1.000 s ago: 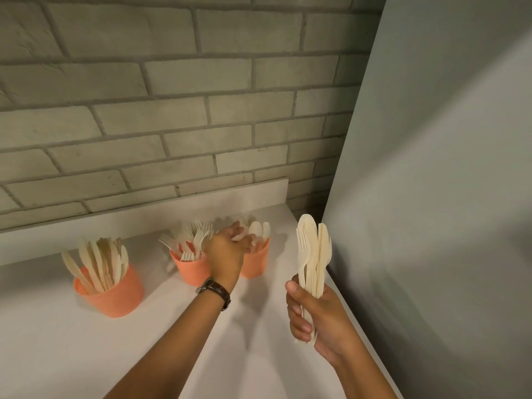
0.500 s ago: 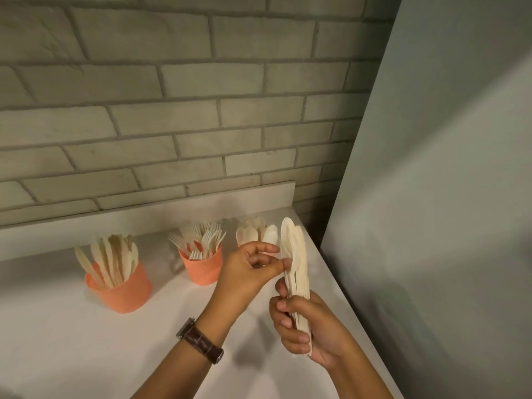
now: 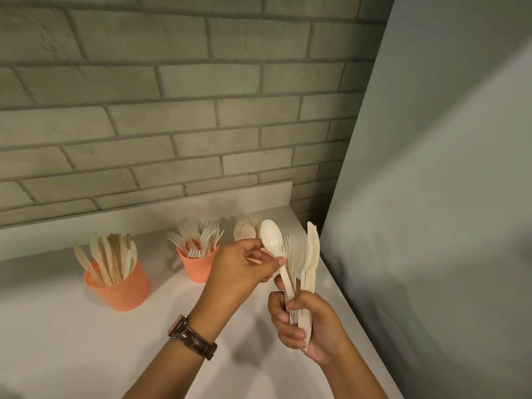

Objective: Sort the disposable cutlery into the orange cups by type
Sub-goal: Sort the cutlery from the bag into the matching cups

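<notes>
Your left hand (image 3: 239, 272) pinches a spoon (image 3: 272, 239) by the neck; your right hand (image 3: 311, 326) grips the mixed bundle (image 3: 310, 263), lower centre. Risk: the handle drags neighbouring forks (image 3: 290, 246) loose as you pull. Desk (image 3: 72, 341) edge and grey panel (image 3: 431, 197) crowd frame right; open room lies left, toward the sorted spoons (image 3: 247, 231).

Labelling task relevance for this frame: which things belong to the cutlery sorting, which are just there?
Job: pale disposable spoon pinched by left hand; mixed pale cutlery bundle gripped by right hand; orange mesh cup of knives; orange mesh cup of forks; sorted spoons, cup mostly hidden.
Just there: brown leather wristwatch; white counter; grey brick wall; grey side panel.
</notes>
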Motion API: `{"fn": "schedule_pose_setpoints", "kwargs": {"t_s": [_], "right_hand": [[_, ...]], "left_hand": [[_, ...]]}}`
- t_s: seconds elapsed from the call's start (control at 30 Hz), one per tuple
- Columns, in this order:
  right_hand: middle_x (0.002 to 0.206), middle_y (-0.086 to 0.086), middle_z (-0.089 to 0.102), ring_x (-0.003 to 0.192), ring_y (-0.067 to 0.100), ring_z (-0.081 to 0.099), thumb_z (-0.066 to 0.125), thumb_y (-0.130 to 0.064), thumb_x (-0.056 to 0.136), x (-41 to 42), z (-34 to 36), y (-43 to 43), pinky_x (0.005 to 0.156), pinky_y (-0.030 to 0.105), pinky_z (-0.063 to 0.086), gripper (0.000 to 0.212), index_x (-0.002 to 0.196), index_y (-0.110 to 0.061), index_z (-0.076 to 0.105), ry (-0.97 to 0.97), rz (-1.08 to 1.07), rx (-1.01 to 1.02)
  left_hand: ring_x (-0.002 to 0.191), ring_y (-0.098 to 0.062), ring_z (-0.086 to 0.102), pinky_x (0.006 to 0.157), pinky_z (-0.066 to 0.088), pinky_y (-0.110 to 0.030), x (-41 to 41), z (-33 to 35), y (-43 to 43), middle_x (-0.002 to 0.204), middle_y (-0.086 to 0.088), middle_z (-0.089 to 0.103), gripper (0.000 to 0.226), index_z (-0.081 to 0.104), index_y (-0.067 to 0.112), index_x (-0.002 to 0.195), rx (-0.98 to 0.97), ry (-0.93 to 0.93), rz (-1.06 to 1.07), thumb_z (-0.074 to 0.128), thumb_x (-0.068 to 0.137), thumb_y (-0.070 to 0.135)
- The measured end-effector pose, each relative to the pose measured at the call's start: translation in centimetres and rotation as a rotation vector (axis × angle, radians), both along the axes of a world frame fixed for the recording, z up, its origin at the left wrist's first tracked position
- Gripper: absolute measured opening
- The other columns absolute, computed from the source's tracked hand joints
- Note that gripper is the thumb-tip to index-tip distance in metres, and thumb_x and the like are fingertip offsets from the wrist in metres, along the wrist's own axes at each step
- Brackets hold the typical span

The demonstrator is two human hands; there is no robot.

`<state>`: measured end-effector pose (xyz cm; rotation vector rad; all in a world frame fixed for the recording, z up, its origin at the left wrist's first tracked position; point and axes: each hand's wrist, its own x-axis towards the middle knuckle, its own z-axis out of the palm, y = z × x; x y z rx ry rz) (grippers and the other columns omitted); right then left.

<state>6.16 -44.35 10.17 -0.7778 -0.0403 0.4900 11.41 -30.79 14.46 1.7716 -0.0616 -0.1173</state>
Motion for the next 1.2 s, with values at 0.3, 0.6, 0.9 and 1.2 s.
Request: {"fn": "schedule_pose_setpoints", "kwargs": {"t_s": [0.3, 0.6, 0.9, 1.2], "right_hand": [[0.055, 0.009, 0.046, 0.029, 0.011, 0.03, 0.053, -0.031, 0.083, 0.0, 0.0, 0.0, 0.035, 0.014, 0.026, 0.032, 0.095, -0.004, 0.065, 0.088, -0.22, -0.244], [0.053, 0.008, 0.046, 0.029, 0.01, 0.029, 0.045, -0.017, 0.081, 0.1, -0.7, -1.4, 0.034, 0.014, 0.025, 0.04, 0.113, 0.003, 0.059, 0.137, -0.285, -0.098], [0.056, 0.01, 0.046, 0.031, 0.01, 0.03, 0.054, -0.016, 0.074, 0.3, -0.3, -0.9, 0.034, 0.015, 0.028, 0.041, 0.11, 0.0, 0.065, 0.075, -0.224, -0.162], [0.059, 0.014, 0.05, 0.037, 0.011, 0.034, 0.061, -0.014, 0.078, 0.0, 0.8, 2.7, 0.039, 0.019, 0.029, 0.015, 0.081, 0.0, 0.055, -0.018, -0.02, -0.335]], "left_hand": [[0.053, -0.006, 0.065, 0.057, 0.054, -0.015, 1.4, 2.2, 1.8, 0.057, 0.002, 0.07, 0.007, 0.071, 0.006, 0.08, -0.234, -0.071, 0.218, 0.072, 0.075, 0.003], [0.061, -0.016, 0.061, 0.064, 0.05, -0.034, 7.4, -2.2, 1.2, 0.065, 0.0, 0.068, 0.01, 0.072, 0.013, 0.072, 0.167, -0.326, 0.354, 0.07, 0.08, 0.018], [0.09, -0.02, 0.067, 0.086, 0.051, -0.033, 5.1, -4.5, 0.8, 0.107, -0.001, 0.07, 0.038, 0.066, 0.017, 0.115, 0.221, -0.202, 0.23, 0.071, 0.08, 0.03], [0.057, -0.013, 0.063, 0.058, 0.049, -0.017, -3.2, -1.2, 2.1, 0.066, 0.0, 0.065, 0.018, 0.072, 0.006, 0.08, -0.056, 0.092, -0.142, 0.067, 0.082, 0.023]]}}
